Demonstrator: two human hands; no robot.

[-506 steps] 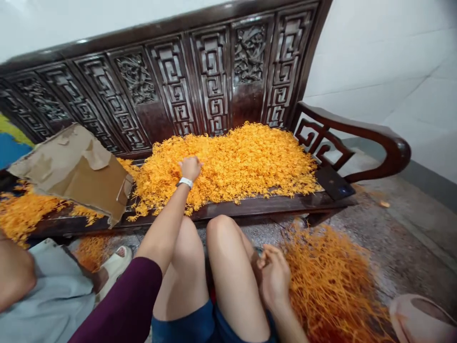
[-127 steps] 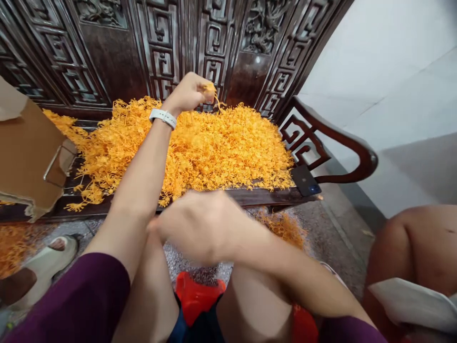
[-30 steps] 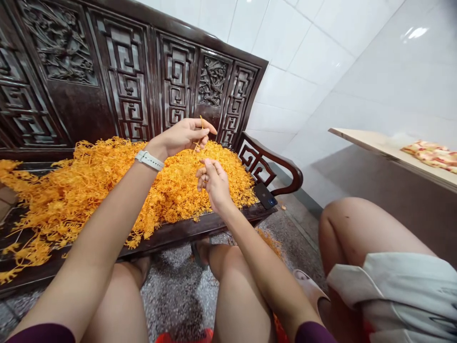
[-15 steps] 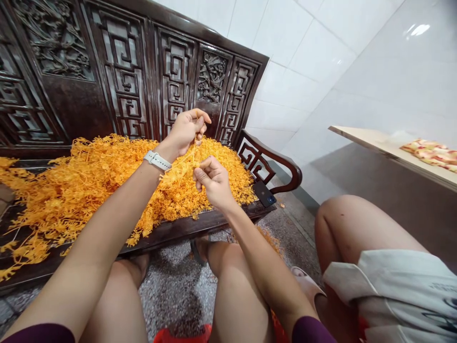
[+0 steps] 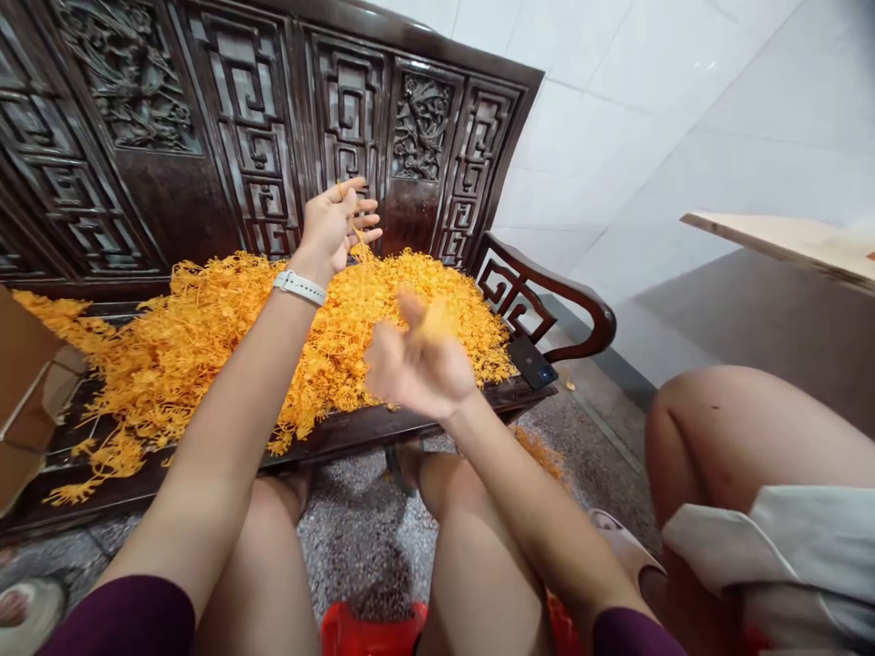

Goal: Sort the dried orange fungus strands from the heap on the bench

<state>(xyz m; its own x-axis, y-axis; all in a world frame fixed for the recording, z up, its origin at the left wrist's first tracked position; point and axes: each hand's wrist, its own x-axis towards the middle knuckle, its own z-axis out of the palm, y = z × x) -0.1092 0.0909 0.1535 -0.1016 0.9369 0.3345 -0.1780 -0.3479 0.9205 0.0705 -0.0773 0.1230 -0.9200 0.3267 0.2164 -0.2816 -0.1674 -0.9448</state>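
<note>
A large heap of orange, stringy pieces (image 5: pixel 205 319) lies on the dark wooden bench (image 5: pixel 342 428). Above the heap, my left hand (image 5: pixel 338 221), with a pale watch on its wrist, pinches an orange strand between thumb and index finger, the other fingers spread. The strand hangs down toward the heap. My right hand (image 5: pixel 427 364) is lower and to the right, palm up and blurred by motion. An orange blur lies at its fingers; whether they grip it is unclear.
A black phone (image 5: pixel 531 363) rests at the bench's right end by the curved armrest (image 5: pixel 594 328). Cardboard (image 5: pixel 31 392) stands at the left. Another person's knee (image 5: pixel 725 428) is at the right, below a wooden board (image 5: pixel 799 241). A red stool (image 5: pixel 373 630) shows beneath me.
My hands have moved apart; the left fingers have spread around a strand, and the right hand has turned palm up. The view has shifted, bringing more cardboard into sight at the left.
</note>
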